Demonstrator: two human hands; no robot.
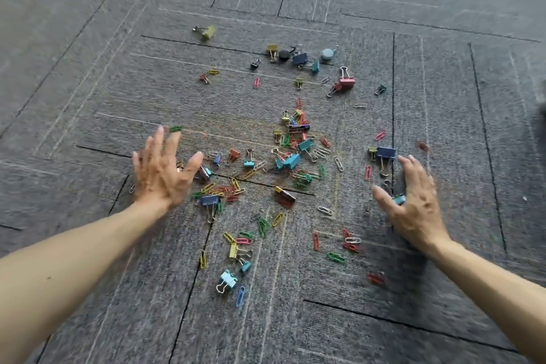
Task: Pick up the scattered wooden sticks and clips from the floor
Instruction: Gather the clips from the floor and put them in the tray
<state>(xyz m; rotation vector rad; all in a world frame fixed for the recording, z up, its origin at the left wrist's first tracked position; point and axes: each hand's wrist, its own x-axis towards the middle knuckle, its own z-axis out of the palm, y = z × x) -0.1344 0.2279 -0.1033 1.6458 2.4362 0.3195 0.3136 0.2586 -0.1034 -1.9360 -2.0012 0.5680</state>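
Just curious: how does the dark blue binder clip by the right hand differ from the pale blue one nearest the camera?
The dark blue binder clip is navy, the pale blue binder clip sky-coloured. The dark one lies beside the right hand; the pale one lies apart, nearer the camera. Both rest on the carpet.

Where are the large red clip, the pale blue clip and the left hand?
large red clip [347, 83]: head view, red body.
pale blue clip [230, 278]: head view, blue body.
left hand [161, 170]: head view, back of hand.
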